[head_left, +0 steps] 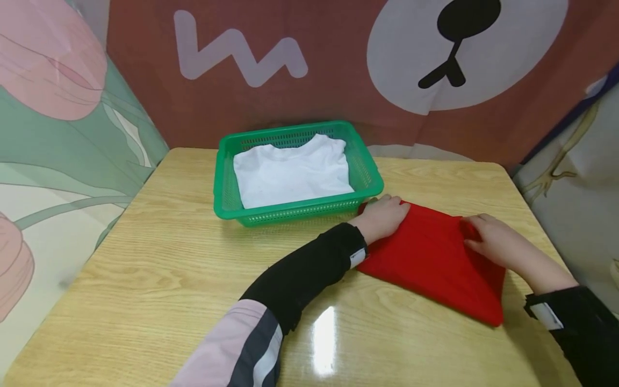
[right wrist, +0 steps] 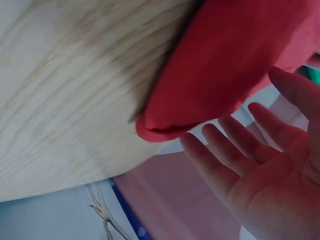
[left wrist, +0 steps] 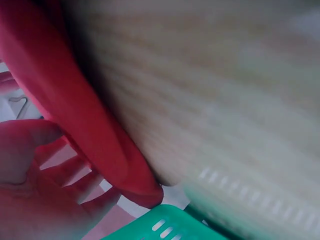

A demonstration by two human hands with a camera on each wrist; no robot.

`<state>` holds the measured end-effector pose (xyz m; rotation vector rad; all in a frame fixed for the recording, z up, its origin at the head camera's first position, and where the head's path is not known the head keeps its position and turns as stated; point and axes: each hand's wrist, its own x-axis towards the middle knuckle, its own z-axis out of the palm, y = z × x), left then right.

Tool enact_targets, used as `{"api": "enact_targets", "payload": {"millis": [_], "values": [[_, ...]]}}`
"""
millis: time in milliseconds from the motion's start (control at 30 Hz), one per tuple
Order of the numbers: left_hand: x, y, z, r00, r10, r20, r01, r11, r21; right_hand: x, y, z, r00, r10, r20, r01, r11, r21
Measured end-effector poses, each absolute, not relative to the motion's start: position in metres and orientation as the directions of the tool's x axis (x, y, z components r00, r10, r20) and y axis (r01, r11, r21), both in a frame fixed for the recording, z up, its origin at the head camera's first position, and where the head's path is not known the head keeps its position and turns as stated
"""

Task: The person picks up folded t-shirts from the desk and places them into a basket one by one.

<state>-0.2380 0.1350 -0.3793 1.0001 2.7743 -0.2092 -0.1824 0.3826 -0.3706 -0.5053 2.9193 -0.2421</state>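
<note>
A folded red cloth [head_left: 430,258] lies at an angle on the right part of the table. My left hand [head_left: 384,216] rests on its far left corner, beside the green basket; in the left wrist view the slightly bent fingers [left wrist: 75,187] touch the cloth's edge. At the cloth's right side is my right hand [head_left: 498,242], fingertips at the far edge. The right wrist view has that hand's fingers [right wrist: 217,155] loosely spread along the edge, the palm bare.
A green plastic basket [head_left: 300,206] stands at the back middle of the wooden table [head_left: 159,269], with a folded white cloth [head_left: 295,174] inside. Behind the table hangs a brown printed curtain [head_left: 333,70]. The basket's right front corner is close to the red cloth.
</note>
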Motion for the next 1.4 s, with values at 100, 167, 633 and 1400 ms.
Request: {"api": "enact_targets", "payload": {"millis": [100, 167, 633, 1400], "values": [[-0.242, 0.136, -0.381, -0.753, 0.600, -0.270, 0.636, 0.769, -0.068, -0.191, 0.385, -0.374, -0.926, -0.332, -0.179, -0.295, 0.934, -0.204], [-0.244, 0.136, -0.382, -0.745, 0.597, -0.297, 0.639, 0.766, -0.062, -0.196, 0.387, -0.376, -0.922, -0.330, -0.201, -0.289, 0.934, -0.208], [-0.263, 0.149, -0.386, -0.763, 0.559, -0.325, 0.521, 0.829, 0.204, -0.209, 0.391, -0.374, -0.934, -0.269, -0.233, -0.208, 0.944, -0.257], [-0.248, 0.157, -0.382, -0.800, 0.587, -0.124, 0.600, 0.785, -0.152, -0.208, 0.396, -0.370, -0.943, -0.283, -0.175, -0.209, 0.913, -0.350]]}}
